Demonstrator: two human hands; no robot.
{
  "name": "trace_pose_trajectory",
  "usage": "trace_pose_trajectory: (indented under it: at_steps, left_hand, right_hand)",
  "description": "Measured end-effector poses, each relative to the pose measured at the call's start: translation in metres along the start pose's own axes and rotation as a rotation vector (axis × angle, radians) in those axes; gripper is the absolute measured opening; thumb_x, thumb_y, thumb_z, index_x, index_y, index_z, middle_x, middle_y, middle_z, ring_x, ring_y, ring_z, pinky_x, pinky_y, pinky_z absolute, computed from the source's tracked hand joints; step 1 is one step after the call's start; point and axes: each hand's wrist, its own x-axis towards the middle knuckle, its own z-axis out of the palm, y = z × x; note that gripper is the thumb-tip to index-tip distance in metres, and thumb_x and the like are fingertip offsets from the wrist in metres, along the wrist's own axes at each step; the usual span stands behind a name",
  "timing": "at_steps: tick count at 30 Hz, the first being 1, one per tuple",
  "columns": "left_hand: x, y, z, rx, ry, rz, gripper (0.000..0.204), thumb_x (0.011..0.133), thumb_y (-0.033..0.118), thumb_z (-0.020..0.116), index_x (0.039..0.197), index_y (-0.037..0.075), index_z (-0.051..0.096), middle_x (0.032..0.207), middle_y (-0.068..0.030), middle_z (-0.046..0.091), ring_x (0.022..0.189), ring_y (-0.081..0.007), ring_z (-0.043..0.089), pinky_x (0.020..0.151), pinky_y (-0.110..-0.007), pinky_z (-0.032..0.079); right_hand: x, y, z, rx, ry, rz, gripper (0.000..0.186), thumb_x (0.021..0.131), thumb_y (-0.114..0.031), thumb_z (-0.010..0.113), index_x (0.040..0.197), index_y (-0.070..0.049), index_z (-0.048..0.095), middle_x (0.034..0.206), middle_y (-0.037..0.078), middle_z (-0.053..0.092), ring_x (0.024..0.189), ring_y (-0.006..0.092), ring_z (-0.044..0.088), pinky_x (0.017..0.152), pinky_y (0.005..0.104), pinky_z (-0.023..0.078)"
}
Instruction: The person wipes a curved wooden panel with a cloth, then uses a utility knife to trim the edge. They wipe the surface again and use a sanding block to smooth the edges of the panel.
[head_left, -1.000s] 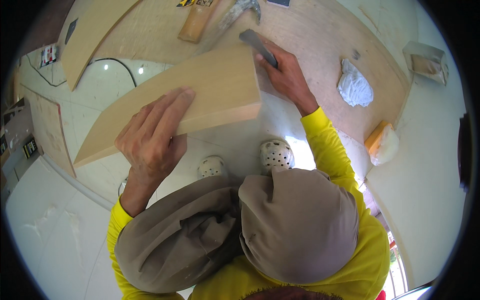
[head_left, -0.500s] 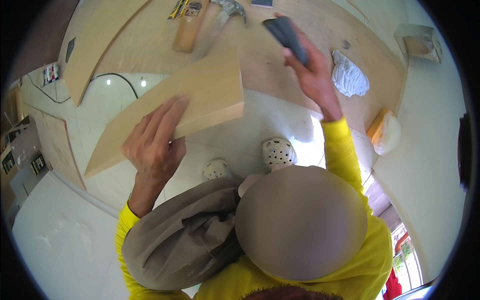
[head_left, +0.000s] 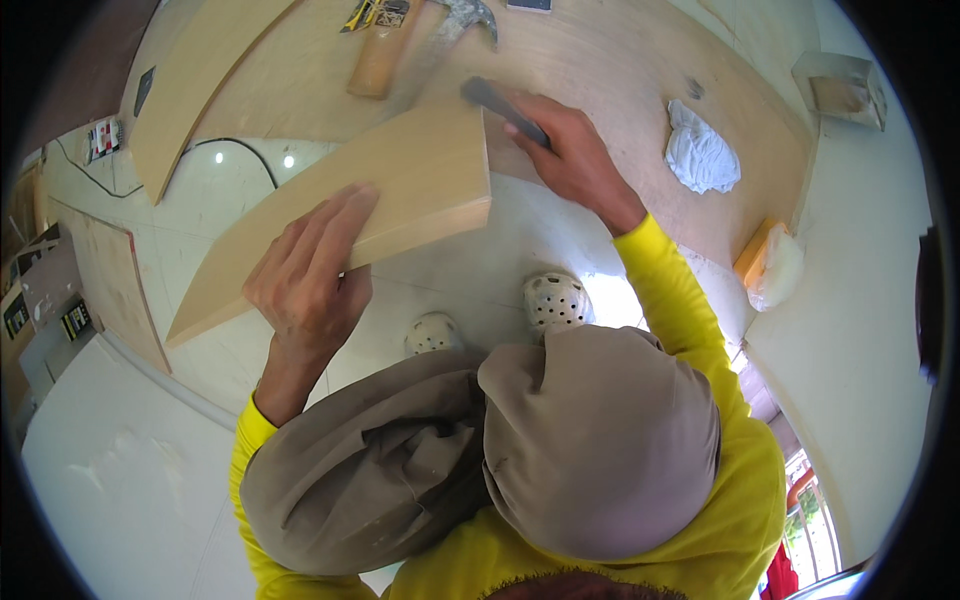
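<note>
A long pale wooden board [head_left: 400, 190] lies slanted over the white floor, one end resting near a large plywood sheet [head_left: 600, 60]. My left hand [head_left: 310, 270] lies flat on the board's near edge, fingers spread, pressing it down. My right hand [head_left: 575, 150] grips a dark grey flat tool [head_left: 500, 105] held against the board's right end. My knees in brown trousers [head_left: 450, 460] fill the lower middle, and white perforated shoes [head_left: 555, 300] show below the board.
A hammer with a wooden handle [head_left: 380, 55] lies on the plywood at the top. A crumpled white cloth [head_left: 700, 155] sits to the right. A second curved board [head_left: 190, 90] lies at upper left beside a black cable [head_left: 240, 150]. A small box [head_left: 840, 90] rests at upper right.
My right hand swung the dark tool up and away from the board's end, then brought it back down against the end. The left hand stayed pressed on the board.
</note>
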Motion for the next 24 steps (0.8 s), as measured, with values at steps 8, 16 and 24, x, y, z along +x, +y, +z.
trace_pose_trajectory:
  at_steps: [8, 16, 24]
  left_hand:
    - [-0.005, 0.0, 0.001, -0.017, 0.059, 0.003, 0.067, 0.064, -0.008, 0.071, 0.126, 0.012, 0.087, 0.12, -0.0037, 0.088, 0.099, -0.0209, 0.084, 0.078, -0.031, 0.065]
    - [-0.002, 0.004, 0.004, 0.004, 0.053, 0.017, 0.066, 0.065, -0.008, 0.071, 0.125, 0.013, 0.087, 0.122, -0.0032, 0.088, 0.101, -0.0206, 0.084, 0.079, -0.031, 0.065]
    - [-0.003, 0.004, 0.002, -0.009, -0.02, -0.002, 0.062, 0.076, -0.011, 0.086, 0.134, 0.012, 0.084, 0.123, -0.0077, 0.089, 0.11, -0.0268, 0.086, 0.093, -0.036, 0.068]
  right_hand:
    - [-0.064, -0.076, -0.073, 0.517, -0.033, -0.211, 0.025, 0.108, -0.016, 0.081, 0.127, 0.0, 0.079, 0.102, 0.01, 0.08, 0.094, 0.0249, 0.073, 0.087, 0.04, 0.059]
    - [0.019, 0.056, 0.011, 0.232, 0.143, 0.053, 0.036, 0.111, -0.011, 0.074, 0.147, -0.006, 0.074, 0.132, 0.02, 0.082, 0.114, 0.0322, 0.079, 0.101, 0.041, 0.059]
    - [0.02, 0.038, 0.009, 0.004, 0.043, -0.095, 0.035, 0.105, -0.008, 0.075, 0.141, -0.01, 0.076, 0.141, 0.016, 0.079, 0.121, 0.0466, 0.072, 0.102, 0.0486, 0.059]
